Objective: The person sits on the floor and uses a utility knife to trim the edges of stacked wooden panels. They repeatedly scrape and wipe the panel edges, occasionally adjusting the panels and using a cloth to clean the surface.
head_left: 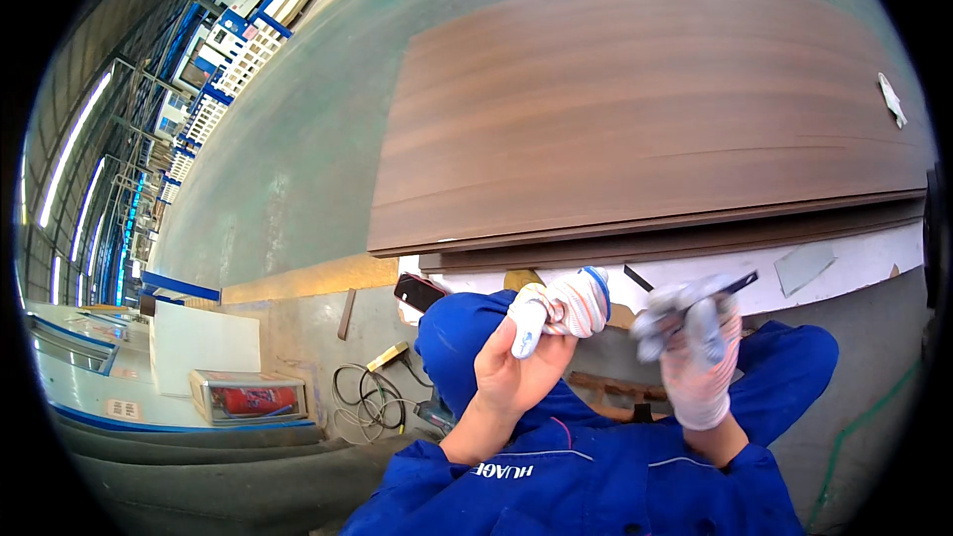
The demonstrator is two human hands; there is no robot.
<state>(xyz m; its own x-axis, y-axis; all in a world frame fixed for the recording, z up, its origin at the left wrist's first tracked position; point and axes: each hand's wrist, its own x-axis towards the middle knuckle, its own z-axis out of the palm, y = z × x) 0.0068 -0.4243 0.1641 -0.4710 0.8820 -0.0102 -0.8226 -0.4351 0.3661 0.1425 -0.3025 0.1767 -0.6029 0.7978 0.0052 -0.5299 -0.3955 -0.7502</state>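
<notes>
Below the brown panel's (645,109) front edge, bare left hand (516,362) clamps a white glove (561,306); gloved right hand (695,347) is closed on a dark blade (740,284). Green floor (298,159) lies beyond.

Grey-green concrete floor (298,139) stretching far, long brown wood-grain panels (645,109) lying stacked at right, blue-framed racks (233,50) standing far left, daylight streaming through long left windows (69,154), cables (369,392) coiling near.

The person wears a bright blue work jacket with thin pale piping and white lettering at the lower middle of the frame, a white knitted glove on the right hand (698,362), while the left hand (516,367) is bare.
</notes>
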